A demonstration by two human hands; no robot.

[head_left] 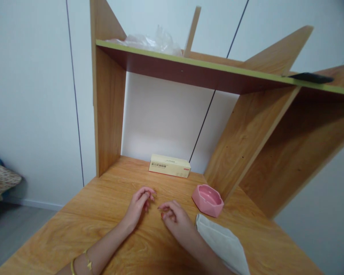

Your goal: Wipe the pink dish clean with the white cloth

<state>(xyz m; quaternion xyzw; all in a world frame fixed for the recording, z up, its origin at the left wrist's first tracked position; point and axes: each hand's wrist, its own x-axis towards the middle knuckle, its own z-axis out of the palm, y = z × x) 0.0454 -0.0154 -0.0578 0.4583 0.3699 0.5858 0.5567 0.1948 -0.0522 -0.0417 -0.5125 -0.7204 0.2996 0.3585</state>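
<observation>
Just above the wooden desk point(140, 244), my left hand point(139, 202) is loosely curled with its fingers apart and nothing in it. A gold bracelet point(89, 263) circles that wrist. My right hand point(176, 219) faces it across a small gap, also bent loosely and holding nothing visible. To the right of my right hand sits a pink faceted ashtray point(205, 208). A folded white cloth point(222, 242) lies beside my right forearm, which covers part of its edge. Beyond both hands, a cream cling film box point(169, 166) rests at the back of the desk.
A shelf point(172, 59) spans the desk, with upright wooden panels point(110, 114) below it. Clear plastic bags point(157, 42) and a dark flat object point(312, 78) lie on the shelf. Patterned fabric point(1, 179) shows at the far left.
</observation>
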